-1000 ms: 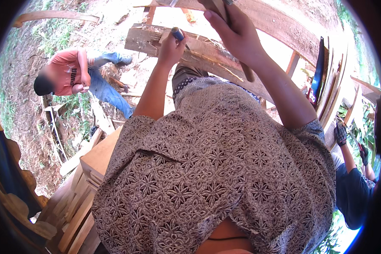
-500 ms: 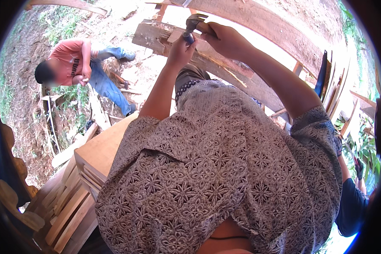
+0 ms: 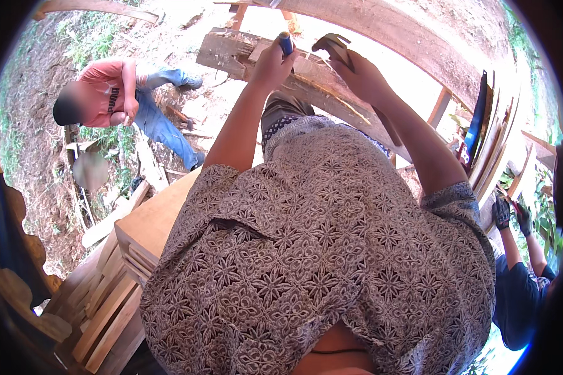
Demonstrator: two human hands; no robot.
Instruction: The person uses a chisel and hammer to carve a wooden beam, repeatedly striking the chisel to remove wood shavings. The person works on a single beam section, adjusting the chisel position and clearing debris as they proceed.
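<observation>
My left hand [image 3: 271,67] is closed around a chisel [image 3: 286,44]; its blue handle end sticks up above the fist, and its blade is hidden. To the right of it, my right hand [image 3: 364,80] grips a claw hammer [image 3: 331,44] by the handle, close under the head. The hammer head hangs apart from the chisel. Both hands are over a rough wooden beam [image 3: 222,55] that runs from the upper left toward the right, with a long splinter lying along it.
A wide plank [image 3: 394,37] crosses beyond the beam. Stacked boards [image 3: 159,212] stand at lower left, and upright planks [image 3: 500,131] at right. A person in an orange shirt [image 3: 103,94] sits at left; a gloved co-worker [image 3: 516,300] is at lower right.
The hammer has lifted off the chisel's end and moved right with my right hand. My left hand has risen slightly. At right, the co-worker's gloved hands have come further into view.
</observation>
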